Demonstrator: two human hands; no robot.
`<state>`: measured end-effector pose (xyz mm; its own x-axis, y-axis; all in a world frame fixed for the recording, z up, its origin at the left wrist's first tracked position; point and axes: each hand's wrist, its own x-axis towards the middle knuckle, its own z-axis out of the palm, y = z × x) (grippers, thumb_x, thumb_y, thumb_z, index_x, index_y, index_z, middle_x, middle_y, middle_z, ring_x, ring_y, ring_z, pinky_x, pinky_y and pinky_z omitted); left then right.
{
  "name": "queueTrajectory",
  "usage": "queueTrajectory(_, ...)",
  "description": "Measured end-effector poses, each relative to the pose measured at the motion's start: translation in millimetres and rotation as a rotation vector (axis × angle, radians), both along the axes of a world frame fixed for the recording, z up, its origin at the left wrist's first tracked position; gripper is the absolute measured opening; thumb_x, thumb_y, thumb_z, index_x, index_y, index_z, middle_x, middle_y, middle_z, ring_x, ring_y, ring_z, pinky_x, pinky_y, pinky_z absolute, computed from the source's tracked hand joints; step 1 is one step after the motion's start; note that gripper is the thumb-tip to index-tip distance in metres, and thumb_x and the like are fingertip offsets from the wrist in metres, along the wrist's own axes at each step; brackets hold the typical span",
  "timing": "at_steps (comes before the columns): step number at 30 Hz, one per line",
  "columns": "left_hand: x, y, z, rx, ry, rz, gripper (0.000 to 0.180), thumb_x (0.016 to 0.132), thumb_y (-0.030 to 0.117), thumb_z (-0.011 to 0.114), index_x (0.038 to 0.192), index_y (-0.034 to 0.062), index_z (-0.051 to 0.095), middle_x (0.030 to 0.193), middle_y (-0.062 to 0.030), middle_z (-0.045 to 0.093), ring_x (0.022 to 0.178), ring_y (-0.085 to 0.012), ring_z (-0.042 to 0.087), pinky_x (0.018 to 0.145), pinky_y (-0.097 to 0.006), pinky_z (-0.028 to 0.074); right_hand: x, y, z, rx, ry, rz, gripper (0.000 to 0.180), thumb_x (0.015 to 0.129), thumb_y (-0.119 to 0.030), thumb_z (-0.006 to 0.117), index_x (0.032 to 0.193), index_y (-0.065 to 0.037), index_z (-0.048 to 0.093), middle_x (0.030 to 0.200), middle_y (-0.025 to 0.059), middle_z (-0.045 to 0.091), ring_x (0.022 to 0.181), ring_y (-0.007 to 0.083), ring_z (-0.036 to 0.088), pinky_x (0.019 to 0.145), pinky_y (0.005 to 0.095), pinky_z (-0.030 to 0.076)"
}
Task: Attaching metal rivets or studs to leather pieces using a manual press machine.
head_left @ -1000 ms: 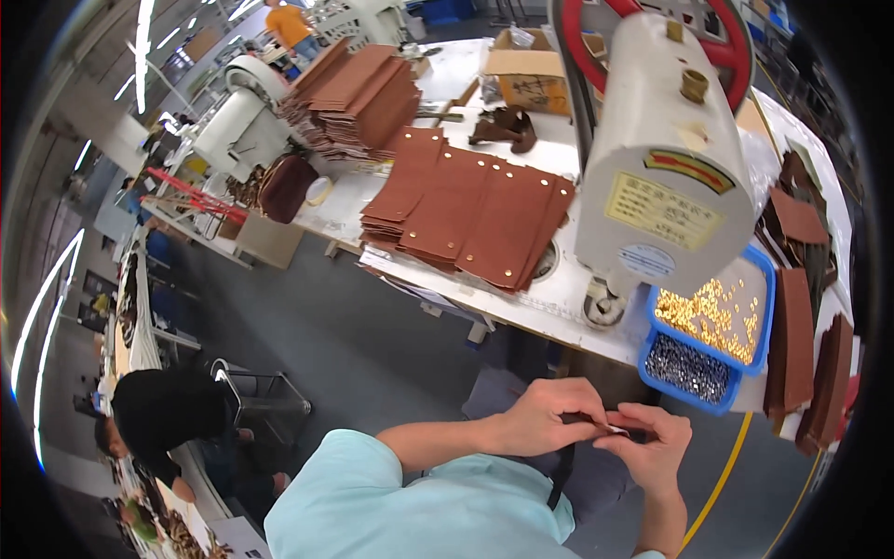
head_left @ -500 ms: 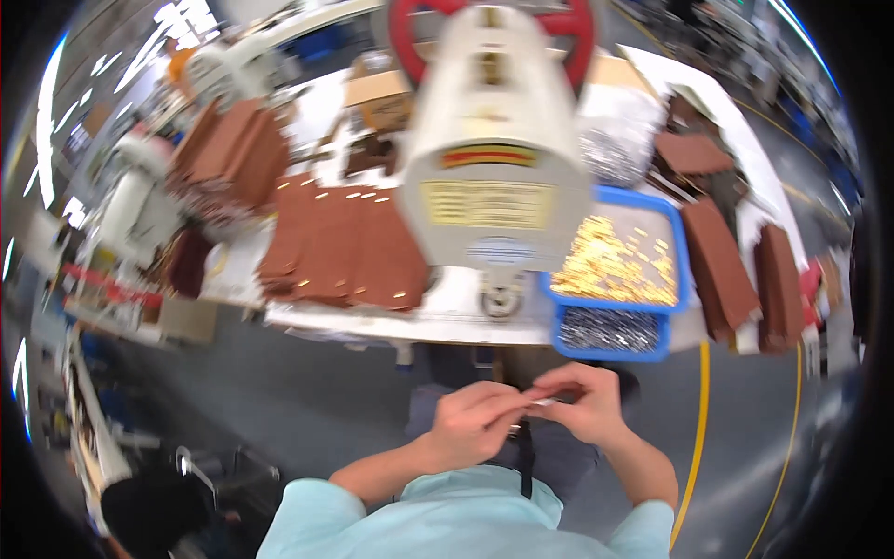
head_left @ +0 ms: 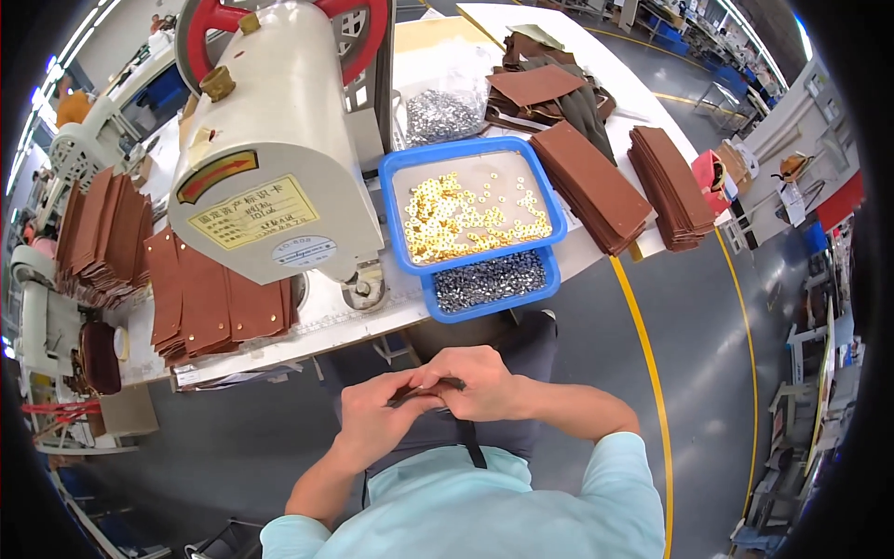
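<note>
My left hand (head_left: 377, 416) and my right hand (head_left: 473, 384) meet above my lap, just off the front of the table. Both have bent fingers pinching a thin, dark object that is mostly covered by them, so its kind cannot be made out. Beyond my right hand sits a blue tray (head_left: 387, 191) of small gold-coloured rings (head_left: 447, 216). Partly beneath it, a second blue tray (head_left: 556, 281) holds small silvery metal pieces (head_left: 489, 281). A pale press-like machine (head_left: 284, 126) with a red wheel stands further left. Brown leather pieces (head_left: 219, 303) with gold-coloured studs lie under its left side.
Two stacks of brown leather strips (head_left: 593, 186) lean at the table's right. More brown pieces (head_left: 104, 238) are piled at far left. A clear bag of metal parts (head_left: 440, 114) rests behind the trays. Yellow lines (head_left: 647, 359) cross the grey floor at right.
My view has swung to the right, so the machine and trays appear further left. My hands stay together, with the fingers changed in position; a small whitish bit between them earlier no longer shows.
</note>
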<state>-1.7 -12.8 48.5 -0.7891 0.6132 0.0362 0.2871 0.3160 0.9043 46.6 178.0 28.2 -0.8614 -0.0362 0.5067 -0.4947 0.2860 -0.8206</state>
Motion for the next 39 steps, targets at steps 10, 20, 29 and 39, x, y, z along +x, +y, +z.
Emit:
queueTrajectory(10, -12, -10, 12, -0.134, 0.117, -0.042, 0.039, 0.086, 0.004, 0.075, 0.124, 0.0086, 0.070, 0.092, -0.0101, 0.072, 0.074, -0.0246, 0.071, 0.071, -0.035, 0.058, -73, 106, 33, 0.435, -0.396, -0.433, 0.020, 0.084, -0.006, 0.078, 0.103, -0.001, 0.077, 0.092, 0.0139, 0.077, 0.076, 0.0228, 0.073, 0.071, 0.0347, 0.058)
queueTrajectory(20, -17, -25, -8, -0.173, 0.133, 0.032, 0.023, 0.089, 0.003, 0.071, 0.112, 0.0052, 0.071, 0.096, -0.0100, 0.071, 0.078, -0.0239, 0.071, 0.072, -0.034, 0.057, -135, 186, -1, 0.622, -0.609, -0.462, 0.028, 0.071, -0.012, 0.084, 0.098, -0.004, 0.079, 0.089, 0.0171, 0.077, 0.082, 0.0315, 0.075, 0.078, 0.0398, 0.059)
queueTrajectory(29, -32, -14, -16, 0.205, -0.533, 0.071, 0.026, 0.098, 0.008, 0.067, 0.122, -0.0001, 0.066, 0.106, -0.0069, 0.075, 0.096, -0.0111, 0.068, 0.086, -0.029, 0.055, -132, 184, 0, 0.810, -0.451, -0.538, 0.011, 0.075, -0.010, 0.071, 0.079, -0.002, 0.077, 0.080, 0.0188, 0.074, 0.075, 0.0363, 0.072, 0.077, 0.0442, 0.059)
queueTrajectory(39, -32, -23, -28, 0.267, -0.657, 0.031, 0.030, 0.103, 0.015, 0.064, 0.127, -0.0034, 0.065, 0.110, -0.0040, 0.073, 0.098, -0.0081, 0.066, 0.087, -0.026, 0.054, -125, 180, -5, 0.869, -0.375, -0.701, 0.015, 0.084, -0.016, 0.071, 0.090, -0.005, 0.077, 0.087, 0.0156, 0.076, 0.078, 0.0328, 0.073, 0.076, 0.0427, 0.058)
